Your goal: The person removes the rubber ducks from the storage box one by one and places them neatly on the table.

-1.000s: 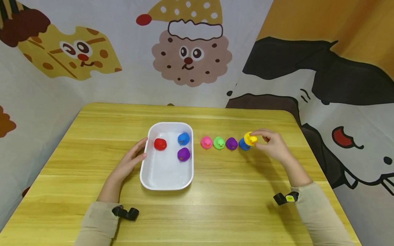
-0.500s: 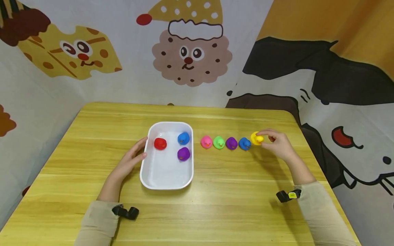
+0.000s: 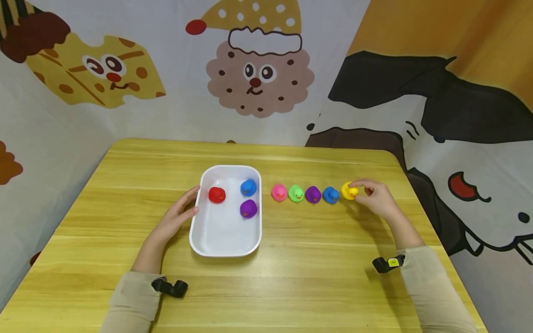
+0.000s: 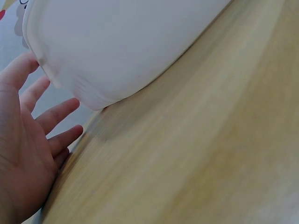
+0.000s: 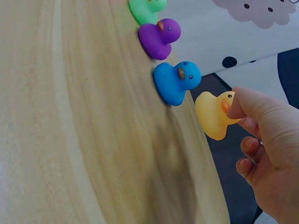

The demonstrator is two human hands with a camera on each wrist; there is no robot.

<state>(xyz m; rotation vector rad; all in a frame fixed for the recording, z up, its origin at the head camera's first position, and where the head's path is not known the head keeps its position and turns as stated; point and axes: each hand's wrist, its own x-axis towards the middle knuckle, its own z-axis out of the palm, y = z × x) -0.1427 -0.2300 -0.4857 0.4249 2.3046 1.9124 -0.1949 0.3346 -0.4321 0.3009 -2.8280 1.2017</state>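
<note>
Between thumb and fingers, my right hand (image 3: pixel 376 196) pinches a yellow rubber duck (image 3: pixel 349 190) by its head, at the right end of a row. The row runs pink duck (image 3: pixel 279 192), green duck (image 3: pixel 296 193), purple duck (image 3: pixel 313 194), blue duck (image 5: pixel 174 83). In the right wrist view the yellow duck (image 5: pixel 214 115) is beside the blue one. My left hand (image 3: pixel 176 217) touches the left wall of a white tray (image 3: pixel 225 240) with its fingers spread and fairly straight. Inside the tray sit a red duck (image 3: pixel 216 195), a blue duck (image 3: pixel 248 188) and a purple duck (image 3: pixel 248 209).
The wooden table (image 3: pixel 291 286) ends at a cartoon-printed cloth (image 3: pixel 166 120) behind and at both sides. Black wrist cameras are strapped at both sleeves. The row of ducks stands just right of the tray.
The yellow duck has moved right from over the blue duck, then slightly down to the row's right end, still pinched by my right hand. My left hand stays at the tray.
</note>
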